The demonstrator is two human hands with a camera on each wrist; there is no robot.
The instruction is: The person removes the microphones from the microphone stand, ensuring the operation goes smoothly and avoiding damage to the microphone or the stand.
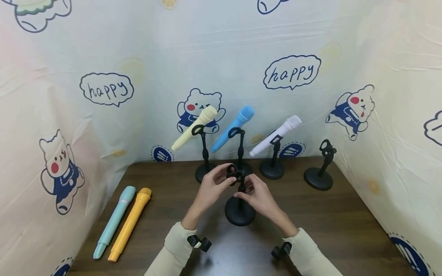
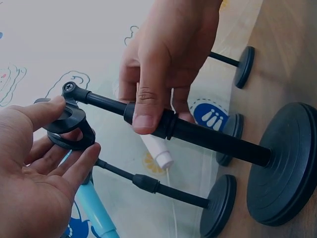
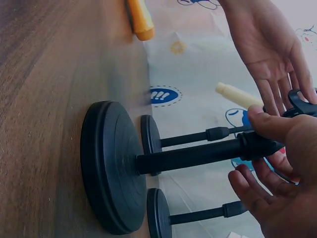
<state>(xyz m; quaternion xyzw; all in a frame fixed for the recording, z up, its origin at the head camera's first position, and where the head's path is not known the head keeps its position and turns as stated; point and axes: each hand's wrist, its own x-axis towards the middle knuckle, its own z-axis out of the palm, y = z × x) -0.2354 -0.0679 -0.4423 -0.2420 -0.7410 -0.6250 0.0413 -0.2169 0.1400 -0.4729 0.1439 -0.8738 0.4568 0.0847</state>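
Note:
A black desktop microphone stand stands upright in the middle of the wooden table. My left hand holds its ring-shaped clip at the top, thumb on one side and fingers on the other. On the pole, my right hand grips the collar between thumb and fingers. In the right wrist view, the round base rests on the table. Close behind stand the holders with a pale yellow microphone, a blue microphone and a lavender microphone, all tilted in their clips.
Another black stand with a bare clip is at the back right. A teal microphone and an orange microphone lie side by side at the left of the table. A printed cloth hangs behind and at the sides.

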